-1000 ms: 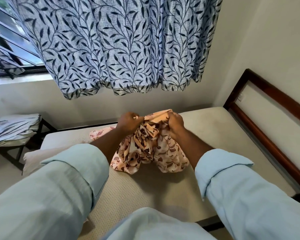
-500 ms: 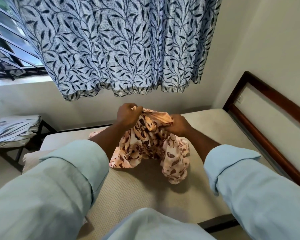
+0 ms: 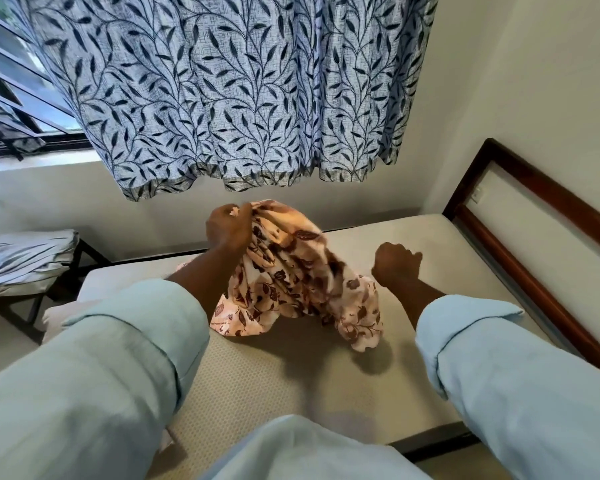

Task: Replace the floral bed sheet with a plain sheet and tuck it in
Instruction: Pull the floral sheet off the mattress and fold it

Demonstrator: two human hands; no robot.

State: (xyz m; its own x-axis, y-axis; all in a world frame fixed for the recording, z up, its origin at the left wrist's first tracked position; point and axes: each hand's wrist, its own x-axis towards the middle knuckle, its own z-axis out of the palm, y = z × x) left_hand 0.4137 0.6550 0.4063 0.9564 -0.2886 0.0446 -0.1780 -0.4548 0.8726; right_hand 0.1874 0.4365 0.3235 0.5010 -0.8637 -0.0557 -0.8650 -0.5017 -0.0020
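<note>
The floral sheet (image 3: pixel 291 278), peach with brown leaves, hangs bunched above the bare cream mattress (image 3: pixel 291 382). My left hand (image 3: pixel 227 226) grips its top edge and holds it up. To the right of the bundle, my right hand (image 3: pixel 395 266) is apart from the cloth, fingers curled and holding nothing. A folded pale grey plain sheet (image 3: pixel 25 258) lies on a low stand at the far left.
A blue leaf-patterned curtain (image 3: pixel 236 91) hangs over the window behind the bed. The dark wooden headboard (image 3: pixel 541 244) runs along the right wall. A white pillow (image 3: pixel 59 317) lies at the mattress's left edge. Floor shows at the left.
My right hand has let go of the floral sheet and moved right. My left hand has lifted the bundle higher, so it now hangs from that hand alone.
</note>
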